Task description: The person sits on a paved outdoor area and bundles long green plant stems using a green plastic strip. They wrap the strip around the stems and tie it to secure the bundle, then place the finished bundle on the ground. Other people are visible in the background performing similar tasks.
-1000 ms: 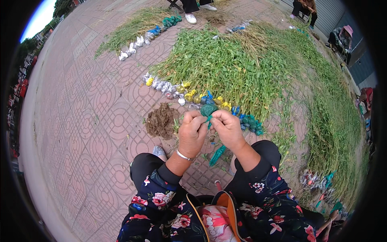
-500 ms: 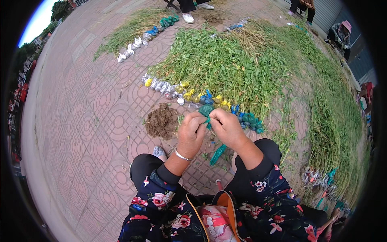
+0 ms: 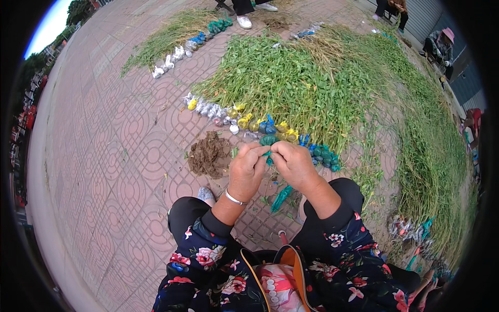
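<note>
Between my two hands is a small green plastic bag [image 3: 268,140], its rounded, filled part bulging just beyond my fingertips. My left hand [image 3: 247,169], with a silver bangle at the wrist, pinches one side of the bag's gathered neck. On the other side my right hand [image 3: 295,164] pinches the same neck, the fingertips of both hands almost touching. A short green end hangs below the fingers. Past my hands lies a big heap of green leafy plants [image 3: 291,83], its root ends wrapped in white, yellow, blue and green bags [image 3: 252,125].
A mound of wet brown mud [image 3: 209,155] sits on the paving left of my hands. Between my feet lies a flat green bag [image 3: 281,199]. Another row of bagged plants [image 3: 176,54] lies at the far left. Long grassy plants [image 3: 426,156] cover the right side. Other people sit farther off.
My hands stay nearly in place, pinching the bag's neck. The green bag's rounded part sits slightly lower and more to the right than before.
</note>
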Available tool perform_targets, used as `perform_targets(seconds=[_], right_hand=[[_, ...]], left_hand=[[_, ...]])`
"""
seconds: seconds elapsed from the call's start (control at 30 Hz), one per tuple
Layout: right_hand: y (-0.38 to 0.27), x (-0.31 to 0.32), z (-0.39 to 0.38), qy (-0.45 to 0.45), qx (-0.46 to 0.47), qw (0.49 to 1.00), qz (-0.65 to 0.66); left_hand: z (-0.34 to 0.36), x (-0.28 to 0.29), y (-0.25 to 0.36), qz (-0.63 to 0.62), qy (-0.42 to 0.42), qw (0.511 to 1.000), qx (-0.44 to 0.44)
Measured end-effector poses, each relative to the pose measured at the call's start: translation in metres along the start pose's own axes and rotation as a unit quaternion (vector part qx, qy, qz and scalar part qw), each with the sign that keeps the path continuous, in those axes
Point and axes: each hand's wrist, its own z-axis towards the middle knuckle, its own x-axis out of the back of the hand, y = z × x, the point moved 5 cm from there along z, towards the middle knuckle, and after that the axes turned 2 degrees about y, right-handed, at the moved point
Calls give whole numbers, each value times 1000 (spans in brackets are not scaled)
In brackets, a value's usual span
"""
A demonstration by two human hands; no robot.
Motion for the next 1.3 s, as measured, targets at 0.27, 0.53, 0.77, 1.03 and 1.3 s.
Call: perform_targets(seconds=[0.27, 0.53, 0.77, 1.03, 1.3], right_hand=[[9, -6, -4, 6, -107, 985, 132], [16, -15, -10, -41, -189, 939, 284], [16, -20, -15, 27, -198, 913, 357], [21, -23, -16, 25, -199, 906, 373], [23, -24, -13, -1, -187, 906, 379]], left_hand=[[-2, -1, -1, -5, 56, 998, -3], [-3, 1, 2, 12, 56, 998, -9], [0, 2, 9, -1, 64, 998, -23], [3, 1, 9, -31, 51, 998, -22], [2, 3, 5, -26, 34, 999, 18]])
